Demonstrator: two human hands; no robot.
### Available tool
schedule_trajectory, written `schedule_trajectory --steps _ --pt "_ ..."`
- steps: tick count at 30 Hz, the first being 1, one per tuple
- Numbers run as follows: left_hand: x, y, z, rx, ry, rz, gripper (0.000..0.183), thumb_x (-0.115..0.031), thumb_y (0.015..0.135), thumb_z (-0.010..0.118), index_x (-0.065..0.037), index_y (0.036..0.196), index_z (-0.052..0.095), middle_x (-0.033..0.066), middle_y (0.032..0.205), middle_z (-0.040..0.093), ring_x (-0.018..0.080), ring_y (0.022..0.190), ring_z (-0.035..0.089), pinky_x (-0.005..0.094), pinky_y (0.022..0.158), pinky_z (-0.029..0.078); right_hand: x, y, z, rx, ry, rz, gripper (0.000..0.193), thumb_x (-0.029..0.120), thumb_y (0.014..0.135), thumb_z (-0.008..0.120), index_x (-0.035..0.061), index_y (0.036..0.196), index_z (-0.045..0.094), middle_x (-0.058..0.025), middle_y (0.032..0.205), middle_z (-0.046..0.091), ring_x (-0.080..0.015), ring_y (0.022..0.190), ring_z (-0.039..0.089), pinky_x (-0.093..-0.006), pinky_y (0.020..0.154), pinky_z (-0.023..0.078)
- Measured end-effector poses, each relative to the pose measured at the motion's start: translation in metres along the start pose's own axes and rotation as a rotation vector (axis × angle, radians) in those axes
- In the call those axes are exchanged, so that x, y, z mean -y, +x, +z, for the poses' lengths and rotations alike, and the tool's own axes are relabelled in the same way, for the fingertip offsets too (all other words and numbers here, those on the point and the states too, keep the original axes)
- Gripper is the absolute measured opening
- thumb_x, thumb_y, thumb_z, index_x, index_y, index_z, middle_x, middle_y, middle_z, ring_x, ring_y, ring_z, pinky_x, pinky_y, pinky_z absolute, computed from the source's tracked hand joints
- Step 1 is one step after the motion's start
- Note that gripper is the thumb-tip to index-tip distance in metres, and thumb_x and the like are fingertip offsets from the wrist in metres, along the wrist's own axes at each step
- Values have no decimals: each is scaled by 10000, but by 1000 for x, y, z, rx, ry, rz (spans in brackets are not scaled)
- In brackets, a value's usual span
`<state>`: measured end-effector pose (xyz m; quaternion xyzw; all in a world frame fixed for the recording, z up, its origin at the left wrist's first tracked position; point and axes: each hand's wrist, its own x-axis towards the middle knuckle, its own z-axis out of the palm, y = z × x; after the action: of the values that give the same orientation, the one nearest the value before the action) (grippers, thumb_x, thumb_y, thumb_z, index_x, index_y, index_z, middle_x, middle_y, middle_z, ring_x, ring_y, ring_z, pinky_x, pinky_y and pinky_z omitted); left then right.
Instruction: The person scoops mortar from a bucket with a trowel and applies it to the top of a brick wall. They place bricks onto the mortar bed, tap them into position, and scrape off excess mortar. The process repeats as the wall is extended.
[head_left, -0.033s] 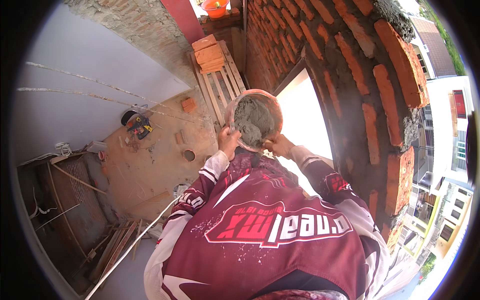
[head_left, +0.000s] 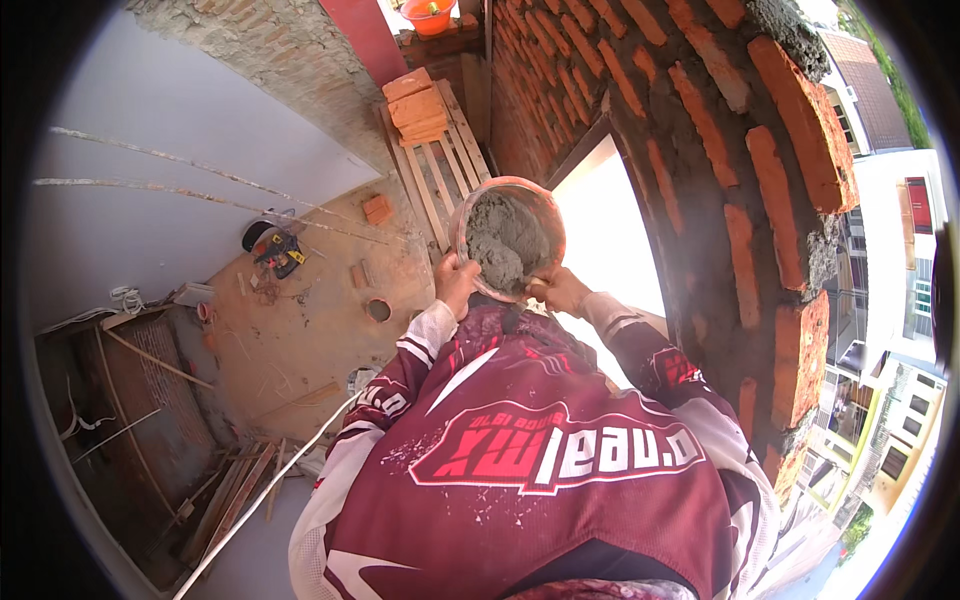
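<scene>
In front of my torso is a round, reddish mortar bucket (head_left: 553, 215), tilted so that its mouth faces me. Wet grey mortar (head_left: 500, 238) lies in it, heaped unevenly. My left hand (head_left: 456, 281) is closed on the near left side of the rim. At the near right side my right hand (head_left: 562, 291) is closed on the rim, its fingertips partly hidden at the edge. Both forearms are bent toward the bucket.
A brick wall (head_left: 740, 255) with mortar joints rises close on my right, beside a bright opening. Ahead, stacked bricks (head_left: 417, 108) rest on a slatted wooden platform (head_left: 437, 172). Far below left, a power tool (head_left: 278, 258) lies on the floor. An orange basin (head_left: 430, 14) stands at the far end.
</scene>
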<state>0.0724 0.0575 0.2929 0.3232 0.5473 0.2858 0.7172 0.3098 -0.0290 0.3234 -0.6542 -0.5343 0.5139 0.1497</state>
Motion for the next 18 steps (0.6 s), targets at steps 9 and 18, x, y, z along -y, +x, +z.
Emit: schedule_trajectory --steps 9,18 --pt "-3 12 -4 -54 53 -38 45 -31 856 618 -45 884 585 30 825 589 147 690 615 321 616 570 -17 -6 -22 -318 -694 -203 312 315 978 522 80 1173 587 -161 922 690 -394 805 704 -505 697 568" --pt "-3 16 8 -19 -56 60 63 5 804 642 -43 809 602 5 770 582 104 661 532 281 604 436 -5 16 4 7 -149 31 283 283 931 578 39 1020 692 -191 873 692 -360 873 687 -481 801 531"
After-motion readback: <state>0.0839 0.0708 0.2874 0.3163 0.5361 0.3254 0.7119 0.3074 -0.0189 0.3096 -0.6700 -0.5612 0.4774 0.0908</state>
